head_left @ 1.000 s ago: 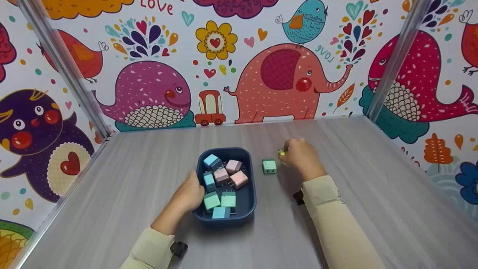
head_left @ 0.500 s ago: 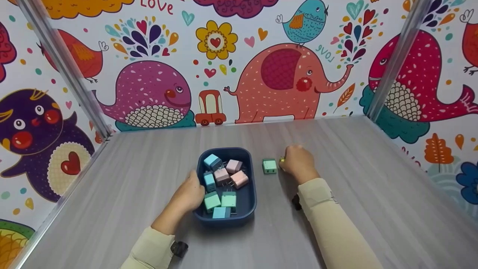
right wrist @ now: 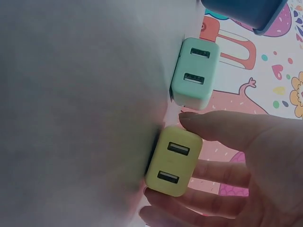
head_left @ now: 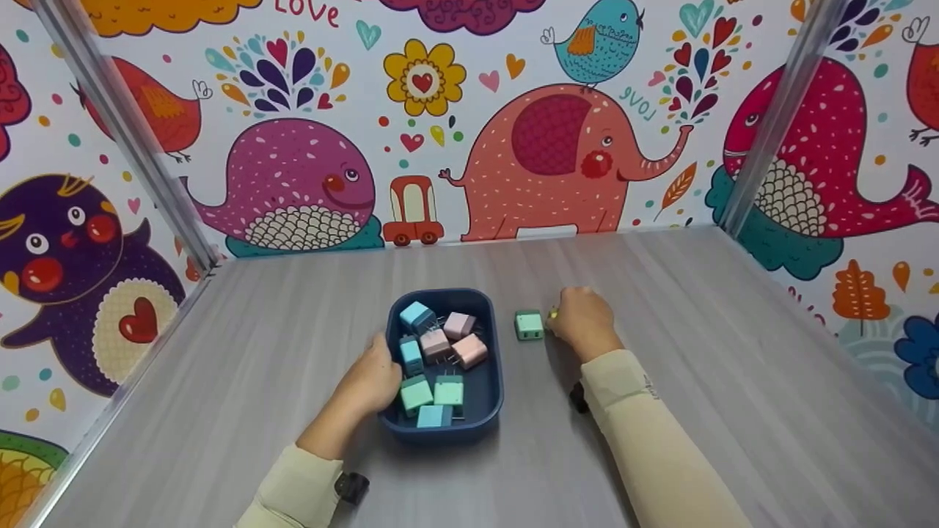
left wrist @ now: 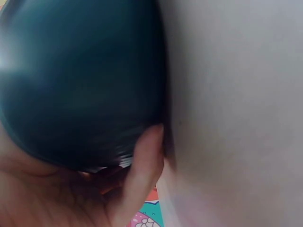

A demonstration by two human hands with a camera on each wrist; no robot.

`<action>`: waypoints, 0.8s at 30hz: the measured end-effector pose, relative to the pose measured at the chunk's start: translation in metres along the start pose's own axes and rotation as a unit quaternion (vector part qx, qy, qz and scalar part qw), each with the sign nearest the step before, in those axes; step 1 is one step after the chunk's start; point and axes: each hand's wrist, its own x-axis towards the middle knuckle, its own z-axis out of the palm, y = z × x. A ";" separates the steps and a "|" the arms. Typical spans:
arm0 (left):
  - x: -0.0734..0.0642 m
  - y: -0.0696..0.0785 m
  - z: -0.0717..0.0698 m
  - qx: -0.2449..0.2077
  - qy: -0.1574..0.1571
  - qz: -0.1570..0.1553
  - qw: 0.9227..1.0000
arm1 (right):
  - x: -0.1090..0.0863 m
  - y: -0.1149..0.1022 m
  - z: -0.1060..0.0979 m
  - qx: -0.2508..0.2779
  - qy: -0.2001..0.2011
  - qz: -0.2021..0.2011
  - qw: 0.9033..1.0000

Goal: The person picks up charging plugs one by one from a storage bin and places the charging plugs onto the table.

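Note:
My left hand grips the left side of a dark blue bin; in the left wrist view a finger lies against the bin's outer wall. Several USB wall chargers lie in the bin, such as a blue one, a pink one and a green one. Right of the bin, my right hand pinches a yellow USB charger between thumb and fingers, at the tabletop. Its two ports face the wrist camera. Just left of it stands a mint green charger, a small gap apart.
The grey wood-grain table runs back to a wall printed with cartoon animals. Metal posts mark the corners at left and right. The bin's right rim stands a short way left of the mint green charger.
My right hand has come nearer to me and slightly left with the yellow charger, closer to the mint green one. The left hand and the bin stay in place.

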 end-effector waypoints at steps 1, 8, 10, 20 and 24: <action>0.000 0.000 0.000 0.000 0.000 0.000 1.000 | 0.000 0.000 0.000 -0.001 0.000 -0.001 1.000; -0.001 0.000 -0.001 -0.006 -0.003 -0.003 1.000 | 0.000 0.001 -0.001 0.002 -0.012 0.002 1.000; -0.001 0.000 -0.001 -0.006 -0.002 -0.004 1.000 | 0.000 0.001 -0.005 0.010 -0.028 0.008 1.000; 0.000 0.000 -0.001 -0.009 0.000 0.005 1.000 | -0.003 0.000 -0.028 0.063 -0.094 0.040 0.993; 0.000 -0.001 -0.001 -0.013 -0.003 0.001 1.000 | -0.004 -0.001 -0.028 0.069 -0.099 0.038 0.992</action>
